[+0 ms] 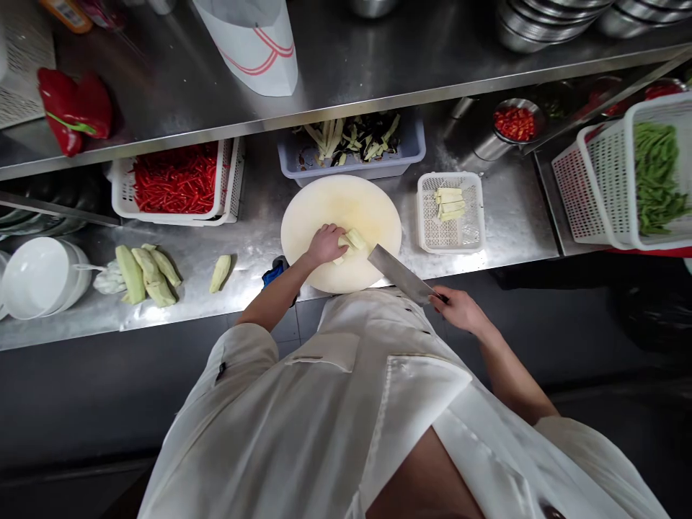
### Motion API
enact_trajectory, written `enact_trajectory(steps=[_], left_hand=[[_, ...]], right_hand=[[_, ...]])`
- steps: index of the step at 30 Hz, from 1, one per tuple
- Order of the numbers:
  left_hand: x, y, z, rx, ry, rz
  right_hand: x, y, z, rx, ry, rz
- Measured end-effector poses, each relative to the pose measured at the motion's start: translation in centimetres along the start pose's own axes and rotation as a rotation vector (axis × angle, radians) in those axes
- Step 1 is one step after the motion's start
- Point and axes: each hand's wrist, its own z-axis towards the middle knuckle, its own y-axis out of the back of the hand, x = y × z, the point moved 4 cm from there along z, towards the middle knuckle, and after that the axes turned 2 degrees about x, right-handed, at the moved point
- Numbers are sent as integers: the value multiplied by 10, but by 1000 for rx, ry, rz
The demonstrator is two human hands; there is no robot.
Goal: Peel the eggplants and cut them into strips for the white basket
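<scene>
My left hand (pixel 326 244) is closed over a pale peeled eggplant piece (pixel 354 239) on the round white cutting board (pixel 303 209). Its fingers partly hide what lies under them. My right hand (pixel 458 308) grips a cleaver (pixel 401 274) by its handle. The blade points up and left, its tip at the board's right front edge, beside the eggplant and apart from it. To the right of the board, a small white basket (pixel 451 244) contains several cut eggplant strips (pixel 450 204). Whole peeled eggplants (pixel 154 277) lie at the left, with a single one (pixel 220 273) nearer the board.
Behind the board sits a grey-blue bin (pixel 346 173) of dark peelings. Red chillies (pixel 176 180) fill a white basket at the left; green peppers (pixel 657 176) fill another at the far right. White bowls (pixel 40 277) stand far left. A steel shelf (pixel 346 79) overhangs the counter.
</scene>
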Motion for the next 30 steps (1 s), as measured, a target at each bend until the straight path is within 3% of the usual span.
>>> enact_trajectory(steps=[4, 6, 9, 11, 13, 15, 18, 20, 21, 23, 27, 30], left_hand=[[-1, -6, 16, 205, 154, 29], [-2, -2, 20, 236, 135, 60], [-9, 15, 24, 234, -103, 65], [-15, 29, 28, 316, -285, 10], [-16, 48, 39, 369, -355, -69], [-10, 77, 61, 216, -298, -152], [7, 122, 95, -239, -124, -251], [17, 135, 103, -395, -68, -276], [19, 134, 101, -401, -71, -272], [20, 120, 86, -300, -135, -239], [10, 62, 24, 103, -386, -130], [3, 26, -5, 239, -449, -63]], right_hand=[[-10, -13, -1, -72, -16, 140], [-8, -20, 0, -112, -21, 159], [-8, -27, 5, -136, -35, 194], [-11, -29, 9, -130, -47, 233], [-14, -29, 14, -116, -46, 285], [-17, -30, 21, -102, -48, 345], [-18, -33, 29, -93, -79, 410], [-17, -34, 33, -95, -98, 424], [-17, -35, 35, -92, -103, 431], [-18, -37, 38, -76, -111, 456], [-27, -43, 43, -36, -131, 530], [-34, -53, 50, -19, -153, 577]])
